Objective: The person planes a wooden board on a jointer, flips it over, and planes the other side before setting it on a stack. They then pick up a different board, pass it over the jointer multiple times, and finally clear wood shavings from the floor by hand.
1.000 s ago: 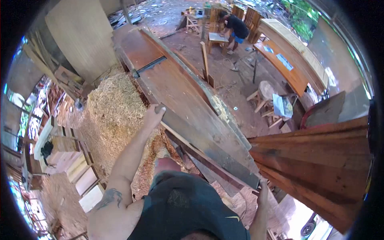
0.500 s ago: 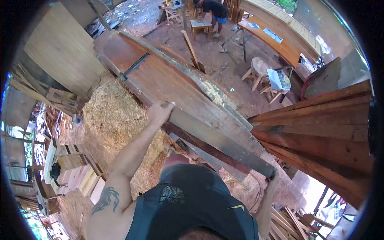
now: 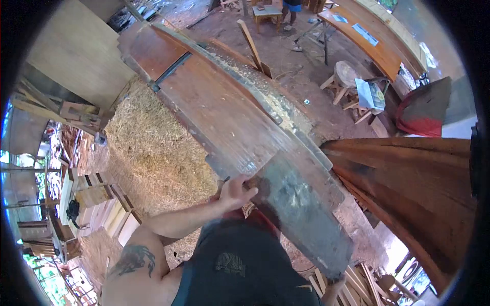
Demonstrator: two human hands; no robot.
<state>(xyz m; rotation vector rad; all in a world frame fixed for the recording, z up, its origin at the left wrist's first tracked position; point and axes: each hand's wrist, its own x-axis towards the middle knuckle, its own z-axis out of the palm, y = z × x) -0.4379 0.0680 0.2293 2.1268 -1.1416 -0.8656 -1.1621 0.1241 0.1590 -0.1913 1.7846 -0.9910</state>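
A wide, dark, stained wooden board [image 3: 306, 214] slants across in front of my body, its broad face turned up. My left hand [image 3: 237, 194] grips its near left corner, thumb on the face. At the lower right end, my right hand [image 3: 333, 289] holds the board's edge; most of its fingers are hidden. The board's far part overlaps the long wooden machine bed [image 3: 219, 112], which resembles a jointer table. A dark slot [image 3: 172, 70] crosses that bed toward its far end, and a raised wooden fence [image 3: 229, 84] runs along its far side.
Wood shavings [image 3: 153, 137] are heaped left of the bed. Large reddish planks [image 3: 403, 173] jut in from the right. Stacked boards [image 3: 99, 206] lie at lower left, wood strips [image 3: 360, 285] at lower right. A person [image 3: 291, 13] stands beyond, near a small table [image 3: 266, 11].
The board has turned from edge-up to face-up and moved down toward my body. My left hand has come down and right with it; my right hand has lowered too.
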